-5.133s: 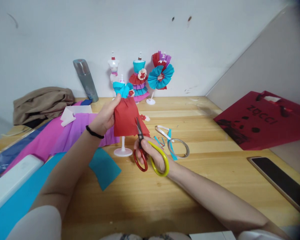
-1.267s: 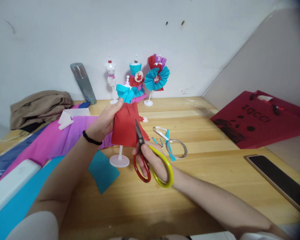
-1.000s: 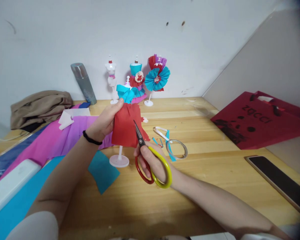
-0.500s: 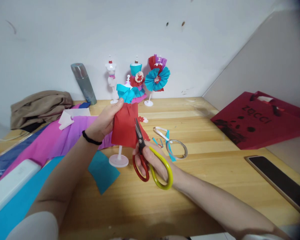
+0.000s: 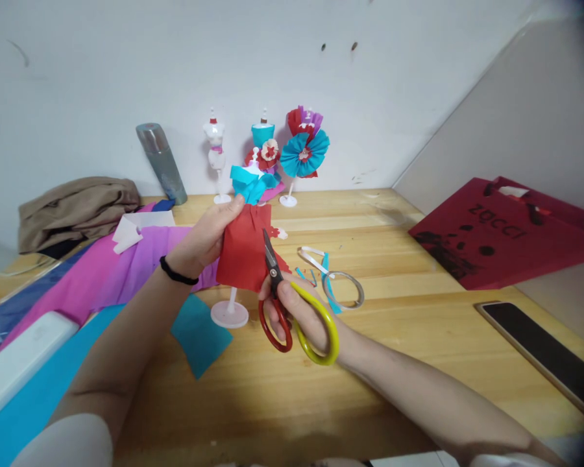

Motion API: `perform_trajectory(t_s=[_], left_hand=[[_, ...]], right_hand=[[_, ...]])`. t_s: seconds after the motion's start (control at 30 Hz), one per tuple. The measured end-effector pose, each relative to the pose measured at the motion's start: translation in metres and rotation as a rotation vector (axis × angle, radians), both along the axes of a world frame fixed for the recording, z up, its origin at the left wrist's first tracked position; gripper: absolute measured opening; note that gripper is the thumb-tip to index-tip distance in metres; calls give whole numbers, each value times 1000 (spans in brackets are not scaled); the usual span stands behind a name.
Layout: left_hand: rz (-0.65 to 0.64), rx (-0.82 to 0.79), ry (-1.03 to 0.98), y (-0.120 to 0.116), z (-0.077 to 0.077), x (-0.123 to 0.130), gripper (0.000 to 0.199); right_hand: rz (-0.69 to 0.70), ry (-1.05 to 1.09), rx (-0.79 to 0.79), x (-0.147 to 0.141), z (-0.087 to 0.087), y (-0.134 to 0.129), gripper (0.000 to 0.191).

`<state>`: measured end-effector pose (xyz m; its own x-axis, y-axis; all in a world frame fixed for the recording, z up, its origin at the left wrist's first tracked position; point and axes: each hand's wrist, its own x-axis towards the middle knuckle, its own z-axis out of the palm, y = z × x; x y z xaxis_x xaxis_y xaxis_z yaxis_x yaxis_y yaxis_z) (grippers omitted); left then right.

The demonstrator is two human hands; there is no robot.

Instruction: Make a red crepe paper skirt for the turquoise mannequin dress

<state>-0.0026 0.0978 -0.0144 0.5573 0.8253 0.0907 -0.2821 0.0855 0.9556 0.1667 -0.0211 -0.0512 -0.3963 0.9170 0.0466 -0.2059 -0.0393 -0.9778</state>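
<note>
A small mannequin (image 5: 230, 314) on a round white base wears a turquoise ruffled top (image 5: 254, 184) and a red paper skirt (image 5: 246, 250). My left hand (image 5: 214, 237) is closed around its waist, the thumb pressed where top and skirt meet; the other fingers are hidden behind the red paper. My right hand (image 5: 306, 311) grips scissors (image 5: 318, 324) with one red and one yellow handle loop. Their narrow blades point up and lie against the right part of the skirt. A turquoise paper piece (image 5: 201, 337) rests beside the base.
Three more mannequins, one bare (image 5: 216, 155), stand by the wall near a grey bottle (image 5: 163, 165). Coloured paper (image 5: 92, 266) and brown cloth (image 5: 78, 211) lie left. To the right are a tape ring (image 5: 361, 292), a red bag (image 5: 506, 240) and a phone (image 5: 540, 357).
The mannequin's top has tilted slightly to the right, and my left hand has shifted a little with it. The scissors have barely moved.
</note>
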Motion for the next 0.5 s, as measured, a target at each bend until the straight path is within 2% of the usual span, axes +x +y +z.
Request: perform_trajectory(t_s=[0.17, 0.3, 0.5], left_hand=[[34, 10, 1, 0, 0, 0, 41], [11, -8, 8, -2, 3, 1, 44], [-55, -17, -3, -3, 4, 0, 45]], right_hand=[[-14, -31, 29, -1, -8, 0, 60], [-46, -18, 6, -2, -11, 0, 59], [-22, 23, -18, -2, -5, -2, 60]])
